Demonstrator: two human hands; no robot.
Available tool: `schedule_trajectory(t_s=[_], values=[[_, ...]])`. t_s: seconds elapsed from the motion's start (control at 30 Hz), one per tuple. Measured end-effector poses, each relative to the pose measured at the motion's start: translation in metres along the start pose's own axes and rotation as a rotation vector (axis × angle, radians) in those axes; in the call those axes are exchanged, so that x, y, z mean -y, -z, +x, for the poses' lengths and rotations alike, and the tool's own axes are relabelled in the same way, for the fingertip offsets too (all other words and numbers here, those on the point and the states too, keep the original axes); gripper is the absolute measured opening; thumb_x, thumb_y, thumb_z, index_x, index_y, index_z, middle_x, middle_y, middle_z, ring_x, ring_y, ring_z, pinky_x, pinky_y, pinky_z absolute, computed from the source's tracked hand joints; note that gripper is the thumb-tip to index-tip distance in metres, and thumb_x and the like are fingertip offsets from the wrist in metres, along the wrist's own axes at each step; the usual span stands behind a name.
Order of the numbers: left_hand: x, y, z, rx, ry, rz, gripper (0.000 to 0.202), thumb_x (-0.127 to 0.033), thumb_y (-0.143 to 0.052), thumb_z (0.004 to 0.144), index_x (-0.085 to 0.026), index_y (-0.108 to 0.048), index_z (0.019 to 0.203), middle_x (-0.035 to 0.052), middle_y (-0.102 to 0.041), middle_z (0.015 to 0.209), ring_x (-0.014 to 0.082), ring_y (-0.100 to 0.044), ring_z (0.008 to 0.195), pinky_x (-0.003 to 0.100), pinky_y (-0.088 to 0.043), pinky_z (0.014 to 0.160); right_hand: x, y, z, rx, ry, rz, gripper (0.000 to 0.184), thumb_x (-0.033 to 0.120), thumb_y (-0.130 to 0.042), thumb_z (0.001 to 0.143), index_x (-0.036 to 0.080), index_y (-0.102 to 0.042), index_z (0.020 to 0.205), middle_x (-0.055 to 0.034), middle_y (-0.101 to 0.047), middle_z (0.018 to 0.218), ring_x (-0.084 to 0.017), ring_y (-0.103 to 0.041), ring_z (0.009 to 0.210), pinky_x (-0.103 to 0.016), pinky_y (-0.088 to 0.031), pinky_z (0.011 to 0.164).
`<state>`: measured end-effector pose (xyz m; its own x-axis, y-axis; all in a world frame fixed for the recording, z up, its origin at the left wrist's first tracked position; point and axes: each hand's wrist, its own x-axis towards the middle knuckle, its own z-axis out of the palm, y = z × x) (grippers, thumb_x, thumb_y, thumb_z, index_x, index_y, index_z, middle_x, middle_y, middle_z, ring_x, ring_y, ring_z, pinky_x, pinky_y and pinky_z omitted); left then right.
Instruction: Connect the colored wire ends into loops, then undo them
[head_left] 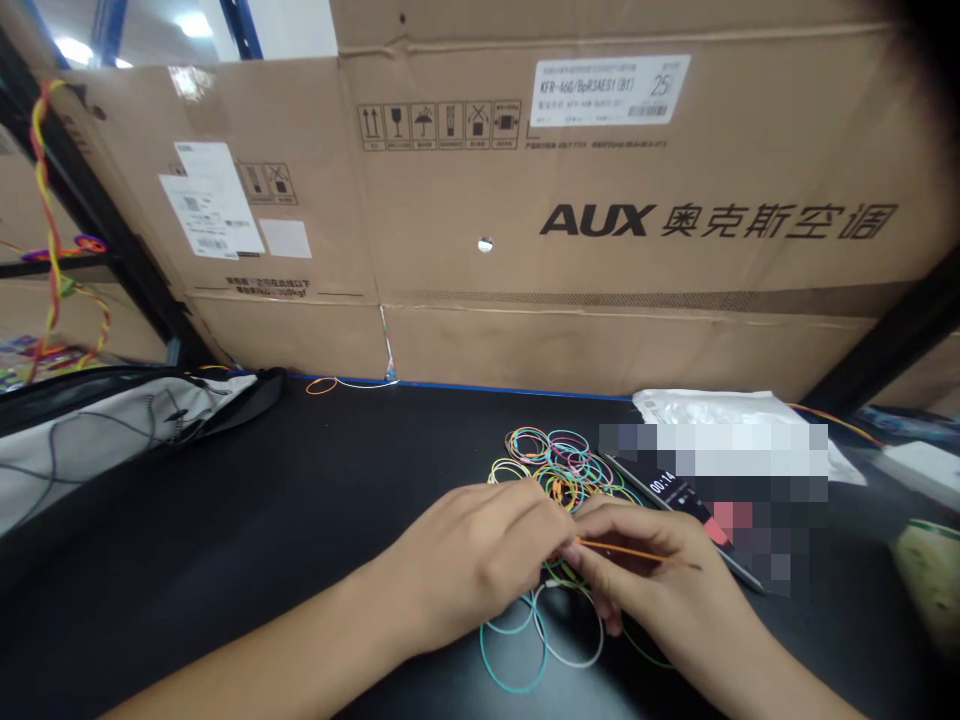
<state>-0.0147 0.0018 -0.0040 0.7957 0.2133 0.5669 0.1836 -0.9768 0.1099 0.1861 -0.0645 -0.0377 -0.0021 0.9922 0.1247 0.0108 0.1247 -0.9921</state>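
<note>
My left hand [480, 560] is closed, its thumb and fingertips pinched together above a loose pile of thin coloured loops [559, 490]. My right hand [660, 580] meets it fingertip to fingertip, also pinching. A thin orange loop [626, 549] runs from the pinched fingertips across my right palm; its other end is hidden by the fingers. The pile looks like elastic bands in several colours, some with small joints. In front of the pile, below my hands, lie a teal loop [545, 655] and a white loop [602, 640] on the black table.
A phone [661, 484] showing a timer lies right of the pile, partly blurred out. Behind it is a white plastic package [705, 406]. A large cardboard box [450, 200] walls off the back. A grey-black bag [105, 430] lies left; an orange loop [321, 392] lies near the back edge.
</note>
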Motion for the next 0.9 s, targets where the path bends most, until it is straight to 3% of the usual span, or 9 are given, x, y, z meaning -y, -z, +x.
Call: schedule_trajectory(t_s=[0.23,0.4,0.47,0.57,0.67,0.73,0.8,0.9], values=[[0.024,0.003,-0.005,0.018,0.288,-0.299,0.018,-0.003,-0.055,0.087,-0.02,-0.053,0.094,-0.0027,-0.058,0.083,0.0111,-0.053,0.068,0.024,-0.044,0.06,0.019,0.012,0.004,-0.322,0.042,0.021,0.018,0.038,-0.088,0.078,0.022,-0.081,0.084,0.004,-0.059,0.049,-0.01,-0.053,0.037,-0.02,-0.044,0.035],[0.027,0.003,-0.005,-0.015,0.422,-0.441,0.015,-0.008,-0.059,0.089,-0.02,-0.054,0.095,-0.0021,-0.063,0.085,0.0112,-0.058,0.072,0.024,-0.048,0.064,0.019,0.02,0.012,-0.304,-0.023,0.145,0.025,0.042,-0.087,0.081,0.022,-0.076,0.089,0.0056,-0.057,0.045,-0.008,-0.049,0.036,-0.018,-0.04,0.036],[0.027,0.003,-0.002,-0.101,0.5,-0.564,0.014,-0.011,-0.063,0.09,-0.02,-0.052,0.095,-0.0007,-0.068,0.087,0.0116,-0.062,0.074,0.025,-0.05,0.068,0.018,0.021,0.015,-0.301,-0.033,0.174,0.027,0.045,-0.084,0.084,0.021,-0.074,0.09,0.0066,-0.056,0.046,-0.007,-0.047,0.036,-0.017,-0.038,0.036],[0.029,0.003,0.002,-0.335,0.675,-0.894,0.029,-0.014,-0.076,0.083,-0.02,-0.048,0.091,-0.0009,-0.072,0.083,0.0105,-0.065,0.074,0.024,-0.051,0.072,0.016,0.022,0.016,-0.284,-0.038,0.183,0.029,0.048,-0.079,0.088,0.021,-0.071,0.089,0.0068,-0.058,0.05,-0.005,-0.046,0.036,-0.016,-0.036,0.037],[0.028,0.004,0.007,-0.575,0.793,-1.21,0.04,-0.017,-0.086,0.077,-0.019,-0.047,0.088,-0.0056,-0.068,0.071,0.0063,-0.062,0.065,0.018,-0.047,0.065,0.013,0.019,0.013,-0.23,-0.053,0.164,0.029,0.048,-0.078,0.089,0.02,-0.07,0.088,0.0042,-0.063,0.054,-0.006,-0.049,0.036,-0.018,-0.039,0.038],[0.022,0.005,0.008,-0.648,0.815,-1.348,0.039,-0.02,-0.088,0.076,-0.018,-0.05,0.088,-0.0062,-0.067,0.068,0.0055,-0.062,0.064,0.015,-0.045,0.061,0.01,0.015,0.01,-0.174,-0.063,0.125,0.028,0.046,-0.08,0.088,0.019,-0.072,0.086,0.0031,-0.063,0.05,-0.008,-0.052,0.036,-0.019,-0.041,0.039],[0.013,0.004,0.009,-0.617,0.803,-1.412,0.036,-0.021,-0.089,0.076,-0.017,-0.055,0.086,-0.004,-0.069,0.068,0.0058,-0.063,0.065,0.014,-0.045,0.06,0.008,0.01,0.007,-0.122,-0.062,0.066,0.028,0.045,-0.08,0.087,0.018,-0.074,0.084,0.0028,-0.062,0.045,-0.01,-0.054,0.036,-0.02,-0.043,0.039],[0.0,0.001,0.008,-0.453,0.794,-1.447,0.029,-0.025,-0.089,0.077,-0.014,-0.062,0.08,-0.0002,-0.071,0.065,0.0063,-0.062,0.059,0.013,-0.044,0.054,0.007,0.005,0.005,-0.095,-0.046,0.039,0.026,0.045,-0.082,0.085,0.019,-0.077,0.086,0.0011,-0.065,0.043,-0.014,-0.06,0.037,-0.022,-0.048,0.039]])
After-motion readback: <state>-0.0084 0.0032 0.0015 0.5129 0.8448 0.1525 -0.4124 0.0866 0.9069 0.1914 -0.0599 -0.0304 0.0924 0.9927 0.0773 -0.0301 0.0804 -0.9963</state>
